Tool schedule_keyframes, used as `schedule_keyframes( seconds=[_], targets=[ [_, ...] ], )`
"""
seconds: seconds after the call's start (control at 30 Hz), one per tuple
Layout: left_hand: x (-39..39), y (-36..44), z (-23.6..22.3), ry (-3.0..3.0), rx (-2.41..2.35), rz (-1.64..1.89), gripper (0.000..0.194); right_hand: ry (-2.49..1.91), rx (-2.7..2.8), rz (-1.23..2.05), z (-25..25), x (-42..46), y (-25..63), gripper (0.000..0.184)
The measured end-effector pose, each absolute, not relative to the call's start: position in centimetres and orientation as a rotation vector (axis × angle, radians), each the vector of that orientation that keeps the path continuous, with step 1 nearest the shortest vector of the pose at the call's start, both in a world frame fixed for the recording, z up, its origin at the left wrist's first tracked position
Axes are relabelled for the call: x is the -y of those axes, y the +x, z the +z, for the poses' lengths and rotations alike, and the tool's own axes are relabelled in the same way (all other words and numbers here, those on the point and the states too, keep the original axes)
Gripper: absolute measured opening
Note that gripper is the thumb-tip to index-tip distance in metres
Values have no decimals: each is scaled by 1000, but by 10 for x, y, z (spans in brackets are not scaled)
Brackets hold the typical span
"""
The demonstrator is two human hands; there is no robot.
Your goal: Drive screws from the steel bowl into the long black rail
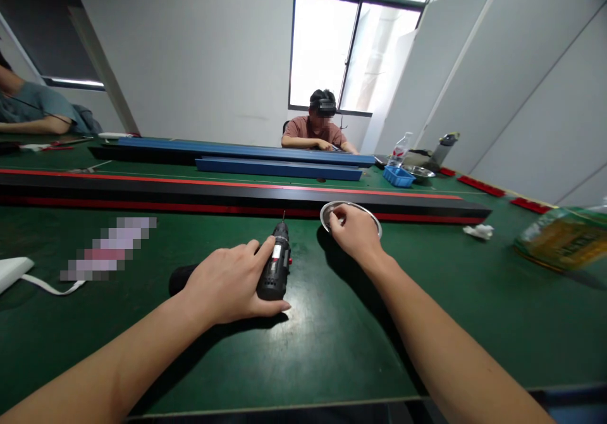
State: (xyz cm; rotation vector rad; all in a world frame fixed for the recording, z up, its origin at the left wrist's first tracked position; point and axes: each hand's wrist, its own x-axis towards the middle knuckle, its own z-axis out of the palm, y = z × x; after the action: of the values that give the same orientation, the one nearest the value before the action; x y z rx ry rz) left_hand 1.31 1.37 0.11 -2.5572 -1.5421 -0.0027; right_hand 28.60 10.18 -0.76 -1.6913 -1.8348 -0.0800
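Note:
A black cordless drill (pixel 276 272) lies on its side on the green table, its thin bit pointing away from me. My left hand (pixel 232 282) is over the drill's grip and rear, with the thumb stretched out behind its body. To the right is a shallow shiny metal bowl (pixel 374 217). My right hand (pixel 355 231) reaches into it, the fingertips pinched together inside the rim. Whatever lies between those fingertips is too small or hidden to make out. Just beyond both hands runs a long black bar with red edges (pixel 265 196).
Blue metal profiles (pixel 279 169) lie farther back. A blue basket (pixel 398 176) and a plastic bottle (pixel 401 149) stand at the back right. Crumpled white tissue (pixel 478 231) and a yellow-green package (pixel 564 237) are at right. A white cable (pixel 57 290) lies left. Two people sit across the table.

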Motion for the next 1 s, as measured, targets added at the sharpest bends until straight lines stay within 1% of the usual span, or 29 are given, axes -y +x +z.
schedule_keyframes(
  seconds=[0.17,0.47,0.83,1.0],
  targets=[
    [-13,12,-1,-2530,1530,11,112,-1874,1846,-103,-6,-112,300,33],
    [-14,11,-4,-2527,1512,15,114,-2001,1883,71,-11,-113,299,38],
    [-14,11,-5,-2542,1537,10,115,-2042,1916,244,-11,-116,302,32],
    [-13,11,-3,-2556,1532,9,115,-2018,1925,264,-12,-117,302,23]
  ],
)
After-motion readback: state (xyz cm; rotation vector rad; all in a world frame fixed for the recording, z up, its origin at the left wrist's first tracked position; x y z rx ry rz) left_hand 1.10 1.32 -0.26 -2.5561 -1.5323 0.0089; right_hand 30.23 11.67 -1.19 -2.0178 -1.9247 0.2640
